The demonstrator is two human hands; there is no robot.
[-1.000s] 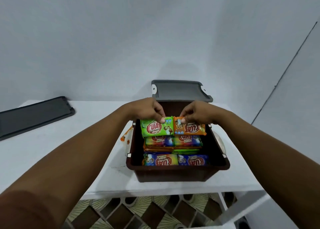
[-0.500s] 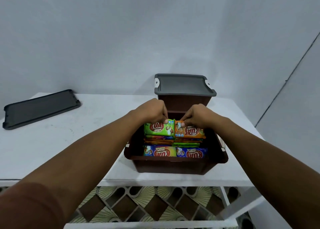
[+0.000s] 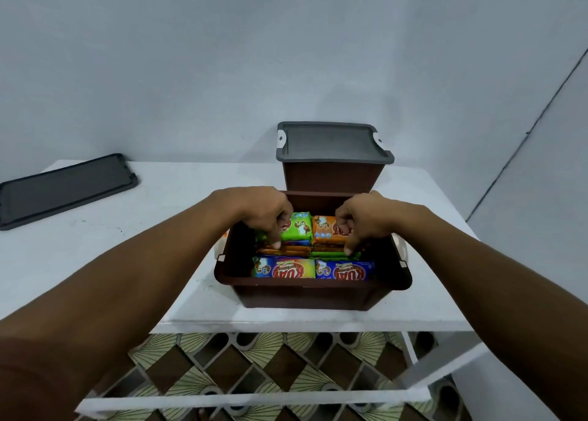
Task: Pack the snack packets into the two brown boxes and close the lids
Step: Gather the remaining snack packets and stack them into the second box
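An open brown box (image 3: 305,295) stands at the table's front edge, filled with stacked snack packets. My left hand (image 3: 262,212) presses on a green packet (image 3: 297,226) atop the far-left stack, fingers curled over it. My right hand (image 3: 362,218) rests the same way on an orange packet (image 3: 326,229) on the far-right stack. Two blue packets (image 3: 313,268) stand in the near row. Behind it stands a second brown box (image 3: 331,175) with its grey lid (image 3: 332,142) on.
A loose dark grey lid (image 3: 65,188) lies flat at the far left of the white table (image 3: 127,245). A pale wall runs close behind. Patterned floor tiles (image 3: 254,363) show below the table's front edge.
Both hands lowered the green and orange packets onto the back stacks inside the open box and now press down on them. The camera view shifted back and up.
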